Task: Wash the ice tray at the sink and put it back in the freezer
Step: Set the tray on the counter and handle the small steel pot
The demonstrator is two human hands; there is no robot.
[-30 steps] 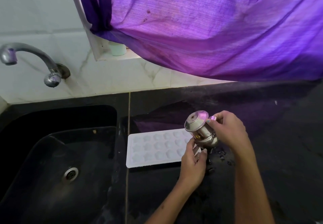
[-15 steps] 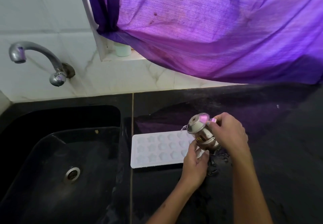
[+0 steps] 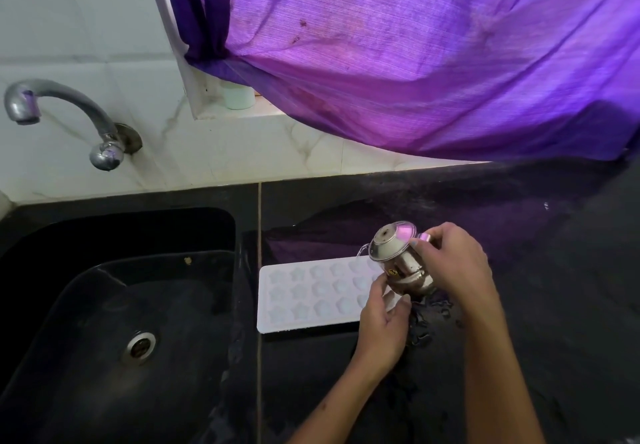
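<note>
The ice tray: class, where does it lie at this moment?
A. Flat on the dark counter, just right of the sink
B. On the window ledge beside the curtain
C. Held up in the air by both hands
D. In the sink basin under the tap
A: the white ice tray lies flat on the dark counter beside the sink, while the right hand tilts a small steel pot over it.

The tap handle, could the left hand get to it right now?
Probably not straight away. The left hand grips the ice tray at its right end, beside the tilted steel jug. The tap handle is far off, beyond the sink, though nothing blocks the path.
</note>
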